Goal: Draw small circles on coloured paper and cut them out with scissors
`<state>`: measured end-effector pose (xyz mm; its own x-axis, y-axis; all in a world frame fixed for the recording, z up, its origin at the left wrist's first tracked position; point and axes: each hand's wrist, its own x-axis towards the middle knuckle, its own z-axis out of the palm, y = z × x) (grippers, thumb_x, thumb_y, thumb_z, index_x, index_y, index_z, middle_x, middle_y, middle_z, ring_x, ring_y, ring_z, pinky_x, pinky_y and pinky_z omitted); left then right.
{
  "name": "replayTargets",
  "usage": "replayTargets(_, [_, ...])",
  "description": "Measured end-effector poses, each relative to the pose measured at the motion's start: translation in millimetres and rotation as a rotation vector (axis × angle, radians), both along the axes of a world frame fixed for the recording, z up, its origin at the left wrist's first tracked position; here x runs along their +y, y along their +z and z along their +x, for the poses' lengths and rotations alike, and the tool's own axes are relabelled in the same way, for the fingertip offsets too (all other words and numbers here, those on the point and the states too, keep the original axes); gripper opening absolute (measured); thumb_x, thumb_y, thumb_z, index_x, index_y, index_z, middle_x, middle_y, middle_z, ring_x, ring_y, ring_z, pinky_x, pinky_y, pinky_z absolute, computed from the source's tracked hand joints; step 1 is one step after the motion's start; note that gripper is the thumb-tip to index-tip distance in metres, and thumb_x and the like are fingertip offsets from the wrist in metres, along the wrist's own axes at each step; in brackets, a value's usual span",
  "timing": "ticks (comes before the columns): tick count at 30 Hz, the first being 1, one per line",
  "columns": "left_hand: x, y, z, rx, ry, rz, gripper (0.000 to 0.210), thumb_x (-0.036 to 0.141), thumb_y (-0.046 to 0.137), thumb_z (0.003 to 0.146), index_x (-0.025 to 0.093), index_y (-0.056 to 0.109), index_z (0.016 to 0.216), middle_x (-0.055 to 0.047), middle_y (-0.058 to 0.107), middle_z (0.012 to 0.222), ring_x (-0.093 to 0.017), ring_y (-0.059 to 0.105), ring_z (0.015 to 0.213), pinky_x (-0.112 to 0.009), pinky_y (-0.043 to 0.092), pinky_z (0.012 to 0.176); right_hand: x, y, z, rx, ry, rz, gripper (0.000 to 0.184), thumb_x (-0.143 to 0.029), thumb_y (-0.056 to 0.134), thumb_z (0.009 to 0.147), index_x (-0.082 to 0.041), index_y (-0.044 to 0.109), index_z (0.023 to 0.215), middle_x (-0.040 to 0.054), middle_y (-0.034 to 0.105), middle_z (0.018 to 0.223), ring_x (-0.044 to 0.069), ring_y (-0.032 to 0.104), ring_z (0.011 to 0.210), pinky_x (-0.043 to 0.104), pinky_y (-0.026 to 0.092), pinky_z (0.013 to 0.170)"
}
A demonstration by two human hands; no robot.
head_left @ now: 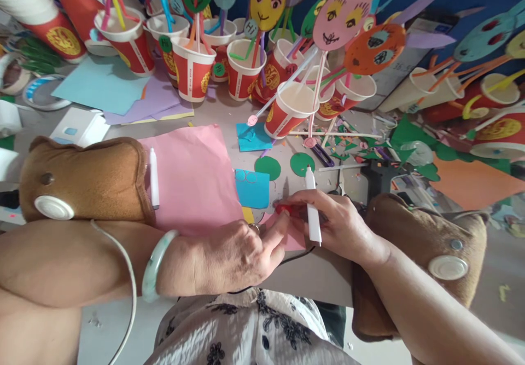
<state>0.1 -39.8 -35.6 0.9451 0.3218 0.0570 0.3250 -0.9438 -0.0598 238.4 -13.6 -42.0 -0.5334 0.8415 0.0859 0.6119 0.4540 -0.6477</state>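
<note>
- Head view shows two bare hands near each other over the front edge of a grey table (328, 283).
- Right hand (346, 225) is closed around a white marker (314, 225), which stands almost upright with its dark tip pointing away from the person.
- Left hand (240, 247) has its index finger stretched toward a small red thing (282, 208) beside the right fingers; I cannot tell what this thing is, nor if the left fingers pinch something.
- Small pink paper (293, 240) lies under the fingers of both hands, partly hidden by them.
- Large pink sheet (191, 179) lies to the left, with a second white marker (153, 179) at its left side.
- Blue paper (256, 194) with drawn circles is just beyond the hands; two green discs (268, 167) lie a little farther.
- Red-and-white cup (283, 121), tilted, stands behind the discs, in front of many similar cups bearing paper faces.
- Brown cushions (90, 173) are at both sides, near the forearms.
</note>
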Motion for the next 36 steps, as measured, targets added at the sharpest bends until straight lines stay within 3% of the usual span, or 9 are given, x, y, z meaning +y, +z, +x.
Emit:
replayTargets(5, [2.1,10.8,1.4,0.062,-0.025,-0.056,0.030,0.015,0.045,0.088,0.006,0.062,0.111,-0.034,0.044,0.145,-0.008,0.055,0.046,-0.025,0.032,0.036,-2.2,3.0,2.9,0.062,-0.083,-0.041,0.031,-0.019,0.066,0.083,-0.029,0.061,0.112,0.0035,0.077,0.101,0.023,0.076,0.084,0.032,0.062,0.073])
replayTargets(9, [-0.2,9.8,0.2,0.058,0.009,-0.036,0.029,0.018,0.047,0.087,0.007,0.061,0.111,-0.033,0.039,0.149,-0.007,0.055,0.045,-0.026,0.032,0.036,-5.9,2.2,4.7,0.253,-0.282,-0.112,0.022,-0.032,0.054,0.097,-0.029,0.057,0.118,0.0051,0.078,0.098,0.024,0.076,0.083,0.038,0.062,0.075])
replayTargets(11, [-1.8,7.6,-1.2,0.054,0.024,0.013,0.031,0.013,0.045,0.085,0.007,0.060,0.111,-0.032,0.039,0.149,-0.007,0.053,0.044,-0.028,0.032,0.037,-6.7,0.5,4.8,0.341,-0.337,-0.149,0.027,-0.036,0.047,0.101,-0.029,0.054,0.126,0.0050,0.078,0.097,0.023,0.076,0.083,0.039,0.060,0.078])
replayTargets(16, [1.9,14.9,-2.8,0.043,-0.009,0.094,0.033,0.008,0.043,0.083,0.007,0.063,0.109,-0.030,0.048,0.143,-0.007,0.051,0.045,-0.028,0.026,0.037,-5.8,-5.4,7.1,0.482,-0.297,-0.244,0.042,-0.046,0.040,0.101,-0.036,0.047,0.141,0.0009,0.073,0.078,0.022,0.070,0.069,0.036,0.058,0.064])
replayTargets(18, [6.0,20.7,-2.3,0.050,-0.017,0.104,0.027,0.007,0.042,0.086,0.010,0.066,0.099,-0.027,0.052,0.142,-0.005,0.046,0.042,-0.028,0.024,0.037,-5.6,-7.8,8.8,0.446,-0.304,-0.241,0.039,-0.048,0.042,0.100,-0.036,0.057,0.134,0.0012,0.070,0.075,0.021,0.065,0.063,0.034,0.055,0.057])
replayTargets(22, [12.2,25.4,-0.7,0.037,-0.034,0.047,0.028,0.010,0.041,0.088,0.009,0.067,0.100,-0.028,0.053,0.140,-0.008,0.049,0.044,-0.030,0.022,0.036,-4.0,-9.0,7.0,0.365,-0.363,-0.206,0.025,-0.041,0.050,0.099,-0.032,0.072,0.107,0.0026,0.069,0.084,0.016,0.059,0.059,0.029,0.049,0.049])
replayTargets(26, [13.3,24.6,-0.4,0.047,-0.036,0.044,0.026,0.009,0.045,0.087,0.009,0.067,0.100,-0.028,0.053,0.140,-0.008,0.050,0.045,-0.029,0.025,0.037,1.2,-8.0,0.7,0.294,-0.416,-0.204,0.012,-0.034,0.064,0.092,-0.030,0.072,0.100,0.0014,0.070,0.091,0.015,0.062,0.061,0.029,0.051,0.053])
replayTargets(31, [10.5,22.1,0.5,0.049,-0.016,0.011,0.029,0.008,0.044,0.088,0.008,0.067,0.105,-0.029,0.051,0.141,-0.008,0.052,0.046,-0.027,0.027,0.037,5.6,-9.3,-3.9,0.288,-0.330,-0.310,0.018,-0.036,0.056,0.097,-0.026,0.070,0.097,0.0027,0.071,0.092,0.017,0.067,0.072,0.029,0.053,0.061])
replayTargets(36, [7.6,18.0,1.6,0.030,-0.010,-0.011,0.029,0.007,0.044,0.087,0.005,0.066,0.106,-0.031,0.051,0.140,-0.007,0.052,0.044,-0.026,0.027,0.037,9.2,-5.2,-11.7,0.220,-0.265,-0.285,0.018,-0.036,0.056,0.097,-0.024,0.067,0.094,0.0014,0.070,0.078,0.019,0.069,0.078,0.029,0.054,0.070])
